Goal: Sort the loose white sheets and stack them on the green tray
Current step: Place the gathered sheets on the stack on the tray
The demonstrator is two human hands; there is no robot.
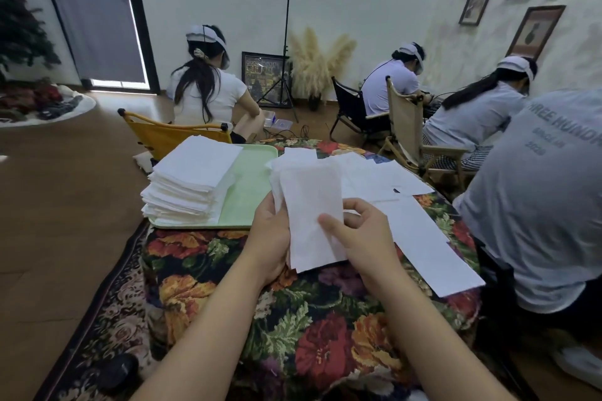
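Note:
A small bundle of white sheets (309,202) is held upright above the flowered table, between both hands. My left hand (268,238) grips its left edge from behind. My right hand (358,238) pinches the front sheet, thumb lying across its face. To the left stands the pale green tray (250,192) with a tall stack of white sheets (192,179) on its left half. More loose white sheets (420,238) lie spread over the table's right side.
The flowered tablecloth (309,335) covers a low table on a patterned rug (107,309). A person in a grey shirt (547,205) sits close at the right edge. An orange chair (169,135) stands behind the tray. Three other people sit further back.

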